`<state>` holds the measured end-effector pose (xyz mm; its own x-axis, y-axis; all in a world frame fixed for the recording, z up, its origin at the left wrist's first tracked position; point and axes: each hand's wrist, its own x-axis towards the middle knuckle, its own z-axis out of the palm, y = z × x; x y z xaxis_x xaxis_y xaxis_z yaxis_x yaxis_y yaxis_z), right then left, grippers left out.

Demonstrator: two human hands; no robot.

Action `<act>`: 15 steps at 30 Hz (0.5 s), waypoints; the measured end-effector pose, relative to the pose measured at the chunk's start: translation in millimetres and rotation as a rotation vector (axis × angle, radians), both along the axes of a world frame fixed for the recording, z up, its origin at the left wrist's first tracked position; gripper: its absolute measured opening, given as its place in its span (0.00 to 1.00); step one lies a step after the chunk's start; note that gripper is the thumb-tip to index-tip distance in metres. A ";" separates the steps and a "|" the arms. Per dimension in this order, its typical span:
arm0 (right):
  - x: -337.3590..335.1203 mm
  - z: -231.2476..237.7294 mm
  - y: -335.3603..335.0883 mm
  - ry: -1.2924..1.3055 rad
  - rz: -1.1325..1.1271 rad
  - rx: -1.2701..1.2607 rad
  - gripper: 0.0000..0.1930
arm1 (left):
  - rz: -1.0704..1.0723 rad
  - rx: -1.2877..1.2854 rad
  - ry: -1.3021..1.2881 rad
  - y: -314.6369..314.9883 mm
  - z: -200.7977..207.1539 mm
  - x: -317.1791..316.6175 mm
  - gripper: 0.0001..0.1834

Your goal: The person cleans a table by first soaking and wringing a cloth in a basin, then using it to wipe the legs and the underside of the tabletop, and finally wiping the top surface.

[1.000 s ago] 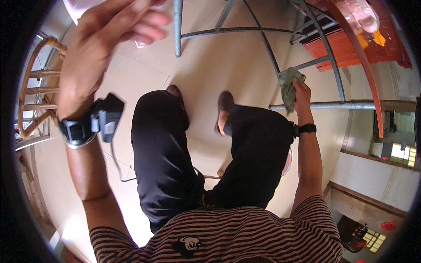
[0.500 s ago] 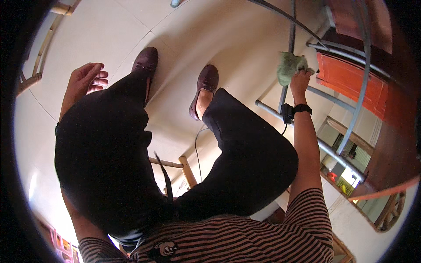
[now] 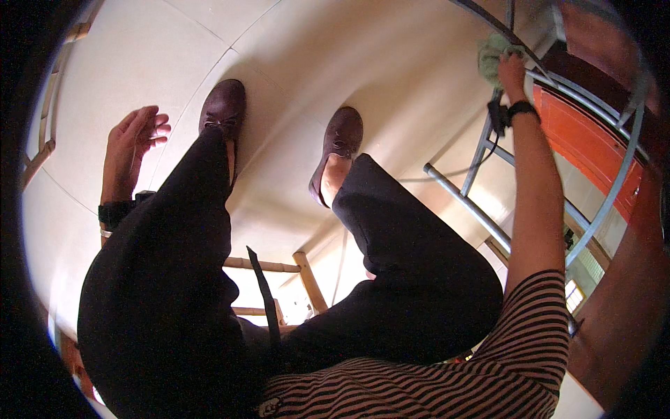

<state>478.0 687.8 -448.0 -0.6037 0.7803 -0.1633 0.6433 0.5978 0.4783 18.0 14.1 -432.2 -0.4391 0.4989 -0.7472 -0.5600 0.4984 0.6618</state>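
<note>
Wearing stripes: my shirt (image 3: 391, 384) fills the lower edge, with my black trousers (image 3: 412, 258) beyond it, knees spread apart.
Bamboo between my thighs: a pale jointed frame (image 3: 310, 283), only partly in view.
Left grip (image 3: 136, 140): released, fingers loosely curled around nothing, out beyond my left knee; of my two hands, this one is well apart from the cloth.
Shoes: a dark left shoe (image 3: 223, 105) and a dark right shoe (image 3: 343, 133), both on the pale tiled floor (image 3: 293, 42).
Right grip (image 3: 511, 72): clenched on the cloth at the end of my outstretched arm, a black wrist device (image 3: 499, 115) just below it.
Green cloth (image 3: 490, 57): bunched in my right fingers, most of it bulging to their left; crumpled, it shows no clear long axis.
Metal frame (image 3: 467, 209): gray bars right beside the cloth, one slanting from just under it back toward my right knee; whether cloth and metal touch, I cannot tell.
Red panel (image 3: 586, 133): beyond the bars, to the right of my forearm.
</note>
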 end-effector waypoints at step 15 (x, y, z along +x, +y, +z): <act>68.3 39.9 -143.9 0.058 -0.423 -0.226 0.21 | 0.136 0.060 -0.168 7.5 -30.4 10.6 0.21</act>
<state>546.3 543.9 -408.1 -0.2537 0.9084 -0.3325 0.8742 0.3624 0.3231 28.6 21.5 -462.7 -0.3770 0.4892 -0.7865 -0.7246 0.3732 0.5794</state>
